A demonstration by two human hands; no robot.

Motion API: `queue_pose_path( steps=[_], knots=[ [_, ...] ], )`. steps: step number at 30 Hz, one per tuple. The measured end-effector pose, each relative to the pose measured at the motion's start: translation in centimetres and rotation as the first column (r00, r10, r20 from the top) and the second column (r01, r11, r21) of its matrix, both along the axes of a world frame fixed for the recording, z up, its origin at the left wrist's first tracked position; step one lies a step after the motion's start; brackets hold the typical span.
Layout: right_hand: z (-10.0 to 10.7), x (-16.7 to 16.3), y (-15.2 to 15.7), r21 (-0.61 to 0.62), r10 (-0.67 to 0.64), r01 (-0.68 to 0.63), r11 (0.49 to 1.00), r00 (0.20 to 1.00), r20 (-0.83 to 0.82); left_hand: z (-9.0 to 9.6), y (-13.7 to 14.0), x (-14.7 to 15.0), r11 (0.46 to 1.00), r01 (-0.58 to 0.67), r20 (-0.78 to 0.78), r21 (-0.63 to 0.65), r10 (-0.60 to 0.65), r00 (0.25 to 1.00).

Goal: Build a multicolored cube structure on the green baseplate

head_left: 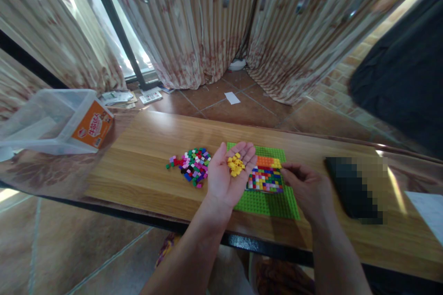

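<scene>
My left hand [223, 179] is palm up and cupped, holding a small heap of yellow toy bricks [236, 166]. Close to its right, my right hand [308, 189] has thumb and forefinger pinched on a yellow toy brick [278, 163] at the right end of an orange and yellow row. That row tops a block of many-coloured bricks [266, 179] on a green baseplate [266, 205]. My left hand hides the left part of the block and some of the baseplate. Left of that hand lies a loose pile of mixed-colour bricks [195, 163] on the wooden table.
A clear plastic bin [51, 120] with an orange label stands at the table's left end. Toward the right are a black, partly pixelated flat object [349, 189] and a white paper [427, 212]. Striped curtains [194, 32] hang beyond the table [138, 161].
</scene>
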State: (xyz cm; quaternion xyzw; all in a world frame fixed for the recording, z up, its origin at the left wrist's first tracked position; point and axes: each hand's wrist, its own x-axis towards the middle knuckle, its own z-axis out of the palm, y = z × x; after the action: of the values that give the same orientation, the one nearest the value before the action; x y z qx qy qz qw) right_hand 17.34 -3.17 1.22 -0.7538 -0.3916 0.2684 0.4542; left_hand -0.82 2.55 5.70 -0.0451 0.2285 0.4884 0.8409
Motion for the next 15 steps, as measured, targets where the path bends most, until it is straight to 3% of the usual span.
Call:
queue_pose_path(
  steps=[15],
  knots=[
    [0.45, -0.18, -0.06, -0.034, -0.051, 0.052, 0.998, 0.998, 0.028, 0.01, 0.03, -0.04, 1.0, 0.011, -0.009, 0.002, -0.011, 1.0]
  ],
)
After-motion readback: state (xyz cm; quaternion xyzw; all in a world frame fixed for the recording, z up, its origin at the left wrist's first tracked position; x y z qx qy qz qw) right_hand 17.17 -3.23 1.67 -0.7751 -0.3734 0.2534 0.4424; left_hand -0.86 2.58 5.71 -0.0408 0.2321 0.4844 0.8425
